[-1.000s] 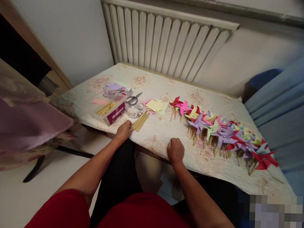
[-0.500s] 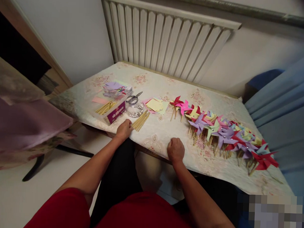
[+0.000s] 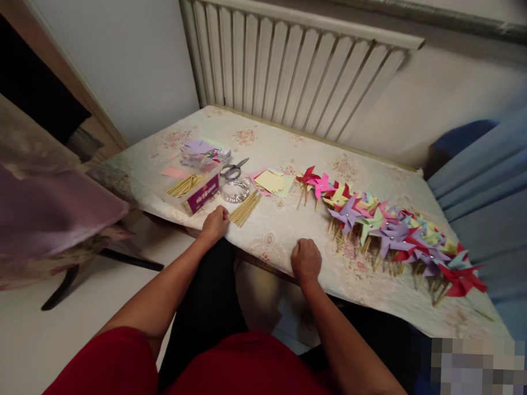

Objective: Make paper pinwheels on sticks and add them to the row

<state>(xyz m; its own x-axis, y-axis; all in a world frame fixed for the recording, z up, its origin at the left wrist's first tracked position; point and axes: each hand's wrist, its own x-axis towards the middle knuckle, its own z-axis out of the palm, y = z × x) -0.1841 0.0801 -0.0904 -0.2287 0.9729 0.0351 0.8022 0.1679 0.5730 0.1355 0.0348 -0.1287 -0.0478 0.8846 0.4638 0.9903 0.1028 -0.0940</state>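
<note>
My left hand [image 3: 215, 223] rests at the near edge of the table [image 3: 286, 146], fingers curled, right beside a loose bundle of wooden sticks [image 3: 244, 209]. My right hand [image 3: 305, 259] sits as a closed fist on the tablecloth at the same edge; nothing shows in it. A long row of paper pinwheels [image 3: 387, 230] on sticks, in red, pink, purple, yellow and green, lies across the right half of the table.
A clear box with sticks [image 3: 190, 189], scissors [image 3: 234, 170], a round clear dish [image 3: 235, 191] and a stack of coloured paper squares [image 3: 272, 181] lie at the table's left. A radiator [image 3: 294, 66] stands behind. A blue chair [image 3: 489, 171] is at right, a draped chair [image 3: 42, 213] at left.
</note>
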